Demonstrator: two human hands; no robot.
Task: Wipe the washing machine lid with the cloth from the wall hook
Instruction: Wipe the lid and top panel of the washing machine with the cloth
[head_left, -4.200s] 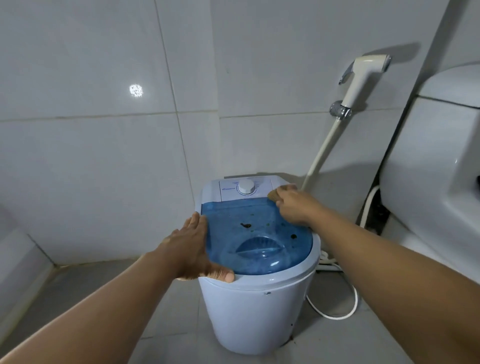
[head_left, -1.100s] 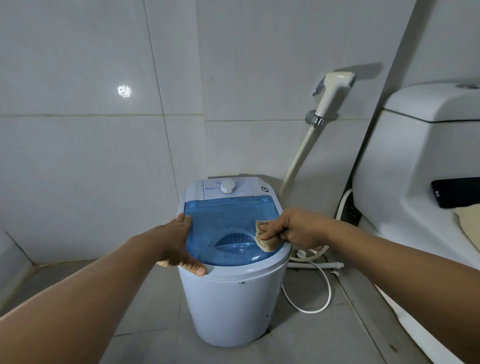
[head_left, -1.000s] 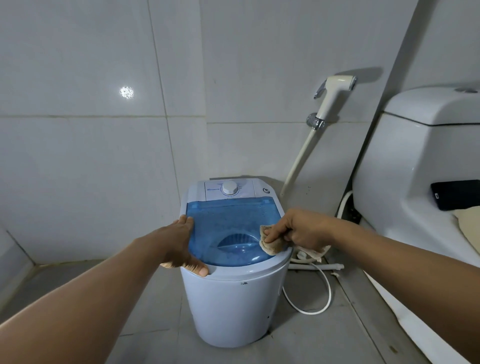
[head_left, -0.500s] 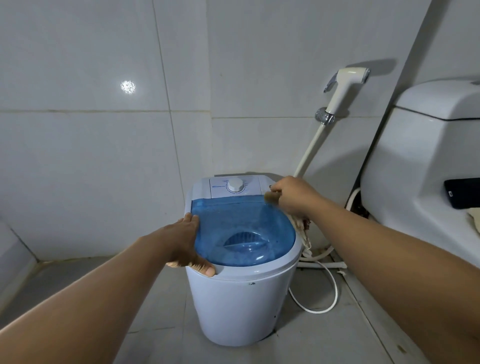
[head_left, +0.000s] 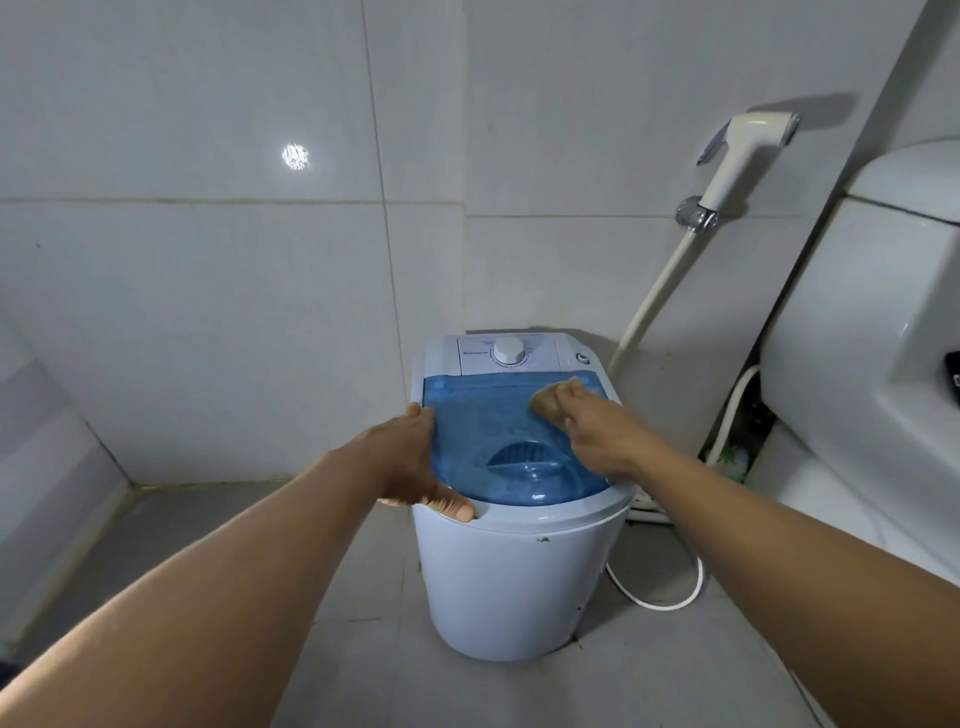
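Our right hand (head_left: 597, 434) grips the tan cloth (head_left: 549, 402) against the blue lid (head_left: 483, 421) at its 1 o'clock corner, just below the dial (head_left: 508, 351); our left hand (head_left: 410, 462), fingers fairly straight, braces the lid's 9 o'clock edge, thumb resting on the washing machine (head_left: 519, 587) rim.

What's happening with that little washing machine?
A person is wiping its blue lid. The right hand holds a tan cloth pressed on the lid's back right corner, near the dial. The left hand rests on the left rim of the washing machine, steadying it. The lid is closed.
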